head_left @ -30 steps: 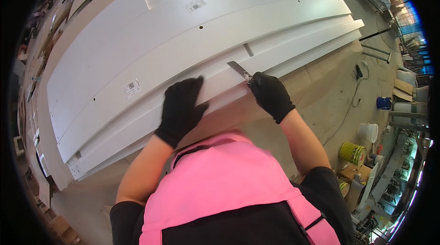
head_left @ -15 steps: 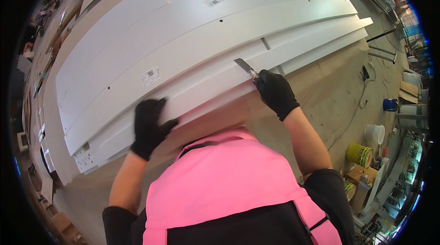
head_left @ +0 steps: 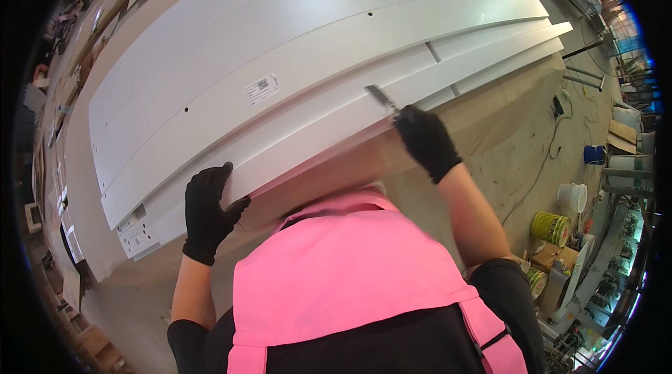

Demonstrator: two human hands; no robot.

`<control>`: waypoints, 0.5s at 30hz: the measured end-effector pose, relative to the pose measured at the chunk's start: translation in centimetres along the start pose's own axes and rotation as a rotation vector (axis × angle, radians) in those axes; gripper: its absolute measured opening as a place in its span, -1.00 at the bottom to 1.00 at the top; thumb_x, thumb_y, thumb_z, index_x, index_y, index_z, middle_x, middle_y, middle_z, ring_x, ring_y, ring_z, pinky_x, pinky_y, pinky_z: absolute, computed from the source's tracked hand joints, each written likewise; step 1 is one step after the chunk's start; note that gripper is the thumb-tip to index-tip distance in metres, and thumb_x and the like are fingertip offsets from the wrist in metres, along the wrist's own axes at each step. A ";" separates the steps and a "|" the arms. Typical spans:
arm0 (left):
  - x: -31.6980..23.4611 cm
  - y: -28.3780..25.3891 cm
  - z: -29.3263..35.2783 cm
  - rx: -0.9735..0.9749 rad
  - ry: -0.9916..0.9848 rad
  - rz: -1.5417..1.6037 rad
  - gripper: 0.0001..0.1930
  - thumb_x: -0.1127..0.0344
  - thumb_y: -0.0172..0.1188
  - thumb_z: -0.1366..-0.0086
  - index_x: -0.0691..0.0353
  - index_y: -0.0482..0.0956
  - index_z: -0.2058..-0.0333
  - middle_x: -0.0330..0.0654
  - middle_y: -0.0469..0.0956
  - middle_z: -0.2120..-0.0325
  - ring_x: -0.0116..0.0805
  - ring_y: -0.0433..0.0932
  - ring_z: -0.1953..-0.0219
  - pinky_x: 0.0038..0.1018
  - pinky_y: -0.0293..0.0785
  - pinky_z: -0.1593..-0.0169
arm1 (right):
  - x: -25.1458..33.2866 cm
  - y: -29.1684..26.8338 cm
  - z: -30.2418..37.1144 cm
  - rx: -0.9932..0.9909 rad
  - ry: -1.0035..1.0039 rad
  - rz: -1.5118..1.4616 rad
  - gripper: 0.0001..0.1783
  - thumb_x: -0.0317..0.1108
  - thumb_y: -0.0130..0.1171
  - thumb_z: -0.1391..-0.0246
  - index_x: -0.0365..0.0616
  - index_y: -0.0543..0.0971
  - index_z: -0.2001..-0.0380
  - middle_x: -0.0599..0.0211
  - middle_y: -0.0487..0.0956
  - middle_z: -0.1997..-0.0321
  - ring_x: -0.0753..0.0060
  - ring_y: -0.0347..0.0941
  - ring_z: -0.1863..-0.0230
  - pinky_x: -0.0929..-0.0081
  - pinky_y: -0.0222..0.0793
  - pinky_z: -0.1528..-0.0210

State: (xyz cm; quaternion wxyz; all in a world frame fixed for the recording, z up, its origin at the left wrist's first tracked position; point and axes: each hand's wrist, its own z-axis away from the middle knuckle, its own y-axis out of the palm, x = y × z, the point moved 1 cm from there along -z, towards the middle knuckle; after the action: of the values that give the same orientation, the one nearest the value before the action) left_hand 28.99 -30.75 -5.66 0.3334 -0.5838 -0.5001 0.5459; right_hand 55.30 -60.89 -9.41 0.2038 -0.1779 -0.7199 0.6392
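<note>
My right hand [head_left: 428, 144], in a black glove, is closed round the handle of a knife [head_left: 382, 100]. Its flat grey blade points up and left over a narrow white board [head_left: 329, 132] at the near edge of the stack. The black-gloved left hand [head_left: 207, 214] straddles that board near its left end, with the fingers on top and the thumb at the near side. Behind it lies a wider white panel [head_left: 308, 59] bearing a printed label [head_left: 262, 89] and small round holes. Most of the knife's handle is hidden in the glove.
Brown cardboard [head_left: 490, 104] lies under the boards. On the floor to the right are a black cable [head_left: 539, 174], a blue bucket [head_left: 594, 156], a white bucket [head_left: 572, 197] and a yellow-green spool [head_left: 550, 229]. A metal leg frame [head_left: 586, 79] stands at the stack's right end.
My left hand has moved left and down, taking hold of the narrow board. The right hand with the knife has shifted slightly right. The panels appear shifted right in view.
</note>
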 end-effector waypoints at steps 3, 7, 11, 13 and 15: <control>0.6 0.5 0.5 0.014 -0.012 0.008 -0.36 0.06 0.39 0.03 0.31 0.48 0.01 -0.02 0.47 0.24 -0.04 0.42 0.18 -0.24 0.34 0.09 | 5.9 0.7 -0.1 0.020 0.172 -0.246 -0.85 -0.37 -0.04 -0.10 -0.09 0.47 0.51 0.18 0.48 0.42 0.14 0.50 0.40 0.23 0.48 0.37; -0.7 2.9 -2.2 -0.050 0.042 0.061 -0.39 0.02 0.36 0.01 0.32 0.50 0.05 -0.03 0.46 0.25 -0.04 0.42 0.18 -0.23 0.35 0.09 | 7.0 0.0 -1.4 0.041 0.245 -0.122 -0.82 -0.35 -0.04 -0.13 -0.14 0.47 0.51 0.13 0.49 0.45 0.05 0.51 0.39 0.13 0.46 0.36; -0.1 3.0 -4.2 -0.004 0.088 0.237 -0.52 0.11 0.34 -0.07 0.26 0.54 0.08 -0.07 0.50 0.28 -0.10 0.46 0.22 -0.27 0.40 0.12 | 9.3 -0.3 -1.4 0.010 0.058 -0.185 -0.83 -0.36 -0.03 -0.13 -0.15 0.48 0.49 0.11 0.48 0.43 0.05 0.49 0.38 0.16 0.46 0.35; 1.8 2.1 -5.5 0.196 -0.112 0.547 -0.69 0.28 0.29 -0.15 0.22 0.58 0.12 -0.08 0.54 0.32 -0.14 0.52 0.21 -0.33 0.45 0.13 | 12.0 0.0 -1.5 0.085 0.104 -0.199 -0.85 -0.38 -0.04 -0.12 -0.13 0.48 0.49 0.16 0.46 0.41 0.11 0.50 0.40 0.24 0.48 0.36; 3.3 0.9 -7.4 0.127 0.131 0.464 -0.74 0.47 0.18 -0.15 0.18 0.60 0.15 -0.08 0.57 0.28 -0.15 0.53 0.13 -0.34 0.46 0.05 | 14.1 -0.3 -1.8 0.077 0.110 -0.205 -0.86 -0.39 -0.03 -0.09 -0.12 0.48 0.50 0.17 0.47 0.41 0.13 0.51 0.40 0.26 0.49 0.36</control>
State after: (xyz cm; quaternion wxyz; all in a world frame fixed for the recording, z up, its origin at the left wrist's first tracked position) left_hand 36.05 -26.74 -6.17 0.2668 -0.6950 -0.2948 0.5991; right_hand 44.25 -52.13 -7.97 0.3139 -0.1301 -0.6971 0.6313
